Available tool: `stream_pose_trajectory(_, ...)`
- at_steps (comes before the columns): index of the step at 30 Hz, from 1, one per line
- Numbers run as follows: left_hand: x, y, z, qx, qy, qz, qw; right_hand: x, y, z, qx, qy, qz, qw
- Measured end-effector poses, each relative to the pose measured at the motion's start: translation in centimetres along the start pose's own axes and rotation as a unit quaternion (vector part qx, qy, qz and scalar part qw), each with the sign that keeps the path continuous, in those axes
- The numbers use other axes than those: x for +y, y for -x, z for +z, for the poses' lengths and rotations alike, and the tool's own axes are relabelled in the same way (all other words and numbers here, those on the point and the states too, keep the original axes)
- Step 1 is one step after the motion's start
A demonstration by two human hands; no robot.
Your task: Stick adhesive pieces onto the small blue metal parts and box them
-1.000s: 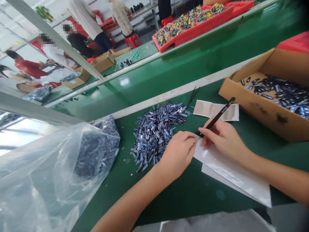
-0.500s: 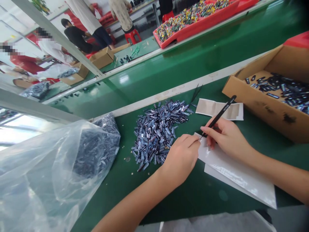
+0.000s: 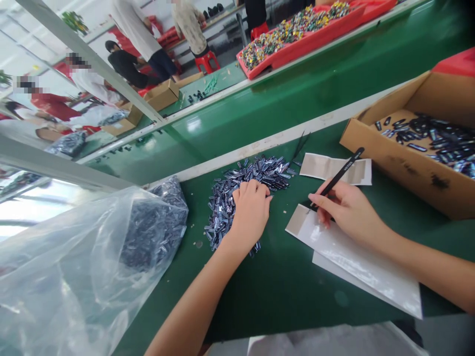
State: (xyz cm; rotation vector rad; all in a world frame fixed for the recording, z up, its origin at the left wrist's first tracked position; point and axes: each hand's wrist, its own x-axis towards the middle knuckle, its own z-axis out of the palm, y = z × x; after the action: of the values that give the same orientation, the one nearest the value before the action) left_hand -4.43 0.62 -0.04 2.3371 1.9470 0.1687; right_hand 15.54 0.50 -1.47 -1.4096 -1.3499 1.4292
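Observation:
My left hand rests on a heap of small shiny dark blue parts on the green table, its fingers curled down into the heap. What they pinch, if anything, is hidden. My right hand is closed on black tweezers, held like a pen with the tip down on the corner of a glossy white sheet. A second white sheet lies under that one.
A cardboard box with more dark parts stands at the right. A clear plastic bag holding parts fills the left. A backing strip and a second pair of tweezers lie behind the heap. Other people work beyond the green conveyor.
My left hand has left the sheet's corner beside the tweezers' tip and moved left and back onto the heap of parts. My right hand has stayed in place with the tweezers.

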Motion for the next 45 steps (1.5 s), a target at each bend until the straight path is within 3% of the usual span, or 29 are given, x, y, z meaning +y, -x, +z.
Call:
stream_pose_trajectory(11,-0.1,0.5,0.4,-0.004,-0.06,0.072,0.996,0.1,0.1,0.0,0.004,0.007,-0.025,1.0)
stream_pose_trajectory(13,0.0,0.6,0.1,0.01,-0.019,0.068,0.997,0.2,0.1,-0.1,0.004,0.007,-0.032,0.999)
stream_pose_trajectory(15,0.2,0.8,-0.4,0.015,0.093,0.051,0.994,0.3,0.1,-0.1,0.002,0.0,-0.035,0.999)
stream_pose_trajectory(20,0.6,1.6,-1.2,-0.005,0.412,-0.01,0.911,0.1,0.0,-0.3,-0.01,-0.006,-0.026,1.0)
stream_pose_trajectory(25,1.2,2.1,-1.1,-0.024,0.57,-0.062,0.819,-0.2,0.2,-0.5,0.002,0.0,-0.026,1.0)
stream_pose_trajectory(30,1.8,2.5,-0.7,-0.135,0.686,-0.132,0.703,-0.5,0.3,-0.7,0.009,-0.01,-0.039,0.999)
stream_pose_trajectory(33,2.3,2.7,-0.2,-0.182,0.683,-0.161,0.689,-0.8,0.5,-0.8,0.0,-0.02,-0.06,0.998)
stream_pose_trajectory(37,3.0,3.0,0.6,-0.228,0.678,-0.173,0.677,-0.9,0.9,-0.4,-0.063,-0.056,-0.084,0.993)
stream_pose_trajectory(40,3.4,3.1,1.0,-0.243,0.684,-0.183,0.663,-0.6,1.3,0.0,-0.086,-0.06,-0.09,0.99)
stream_pose_trajectory(45,3.6,3.1,1.0,-0.245,0.683,-0.195,0.66,-0.2,1.5,0.4,-0.071,-0.032,-0.111,0.991)
